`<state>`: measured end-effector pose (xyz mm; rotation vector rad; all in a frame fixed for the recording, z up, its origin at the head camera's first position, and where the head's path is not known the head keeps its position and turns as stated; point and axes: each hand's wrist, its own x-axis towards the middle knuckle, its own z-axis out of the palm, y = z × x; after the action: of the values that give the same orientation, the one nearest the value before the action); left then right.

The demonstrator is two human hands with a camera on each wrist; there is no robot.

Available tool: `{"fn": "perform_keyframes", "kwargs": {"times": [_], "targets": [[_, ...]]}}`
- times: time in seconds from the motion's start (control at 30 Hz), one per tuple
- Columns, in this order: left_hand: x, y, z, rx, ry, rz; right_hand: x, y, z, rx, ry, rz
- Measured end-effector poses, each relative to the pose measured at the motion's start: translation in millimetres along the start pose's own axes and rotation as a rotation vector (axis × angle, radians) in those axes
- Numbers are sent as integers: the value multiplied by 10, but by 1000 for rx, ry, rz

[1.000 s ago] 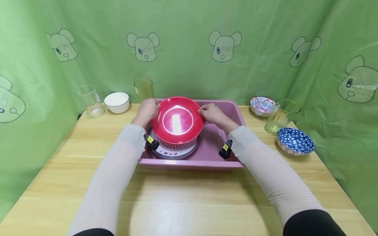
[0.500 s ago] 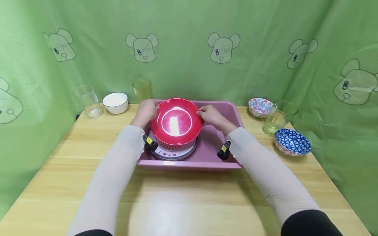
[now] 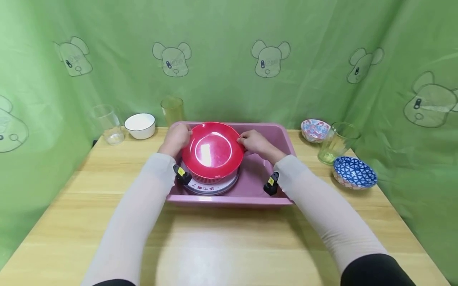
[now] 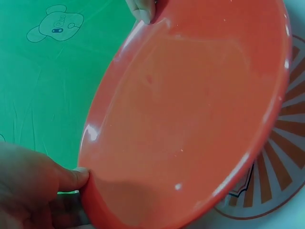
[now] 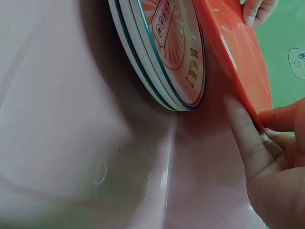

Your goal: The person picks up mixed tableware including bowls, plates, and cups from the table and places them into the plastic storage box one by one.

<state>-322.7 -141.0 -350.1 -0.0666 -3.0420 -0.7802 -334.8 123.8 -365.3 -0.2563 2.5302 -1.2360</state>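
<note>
A glossy red plate [image 3: 212,151] is tilted above a stack of white plates [image 3: 214,187] in the pink basin [image 3: 264,200]. My left hand [image 3: 177,139] pinches its left rim, the thumb on the upper face in the left wrist view. On the opposite rim, my right hand [image 3: 258,143] pinches with thumb and fingers. The stacked plates [image 5: 183,71] have blue-green rims, red rays and printed characters; the red plate hides much of the top one. In the right wrist view a gap shows between the red plate [image 5: 243,57] and the stack.
Behind the basin's left side stand a clear glass [image 3: 109,125], a white bowl [image 3: 140,126] and a yellowish glass [image 3: 173,110]. To the right are a floral bowl [image 3: 315,130], a greenish glass [image 3: 336,143] and a blue-patterned bowl [image 3: 354,172]. A green curtain [image 3: 222,87] encloses the table.
The red plate, held in both hands, has come down slightly toward the stack in the basin. Both hands keep their hold on its rim. The head view has shifted a little.
</note>
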Motion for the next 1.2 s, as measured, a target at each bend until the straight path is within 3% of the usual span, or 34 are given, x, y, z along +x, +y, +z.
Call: {"fn": "perform_keyframes", "kwargs": {"times": [0.13, 0.4, 0.7, 0.83, 1.2], "targets": [[-15, -9, 28, 11, -6, 0, -3, 16, 4, 7, -35, 27], [-1, 1, -27, 140, 23, 28, 12, -30, -16, -7, -75, 33], [-75, -12, -14, 254, -35, 109, 35, -9, 55, -97, -101, 45], [-124, 17, -8, 278, -59, 113, 26, 3, 91, -126, -115, 46], [-191, 43, 47, 211, -108, 58, 28, 54, 141, -162, -138, 55]]}}
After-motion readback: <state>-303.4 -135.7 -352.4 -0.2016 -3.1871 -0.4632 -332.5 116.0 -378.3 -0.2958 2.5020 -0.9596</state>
